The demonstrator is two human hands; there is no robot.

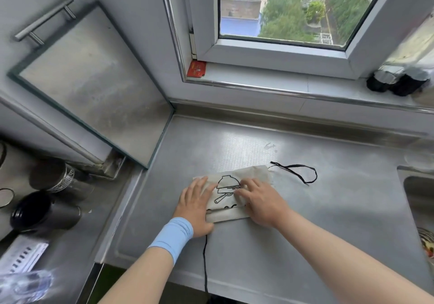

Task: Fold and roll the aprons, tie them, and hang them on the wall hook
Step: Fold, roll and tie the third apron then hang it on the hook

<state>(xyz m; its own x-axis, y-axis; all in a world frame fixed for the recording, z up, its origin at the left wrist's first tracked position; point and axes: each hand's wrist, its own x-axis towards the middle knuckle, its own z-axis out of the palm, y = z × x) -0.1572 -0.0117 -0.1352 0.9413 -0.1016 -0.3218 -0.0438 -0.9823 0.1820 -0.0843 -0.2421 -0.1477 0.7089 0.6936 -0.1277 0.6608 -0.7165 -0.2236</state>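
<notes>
Beige cloth, the folded apron [231, 193] printed with a black bowl and pan, lies flat on the steel counter [305, 221]. One black tie string [205, 263] trails off the near edge. The left hand [196, 206], fingers spread, and the right hand [260, 202], fingers together, press down on it, pinching nothing. Another string [298, 172] loops just beyond. The sink [418, 193] at the right holds coloured scraps; a black cup [44, 212] stands left, its inside too dark to read

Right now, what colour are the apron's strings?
Black; the strings show best in the head view.
</notes>
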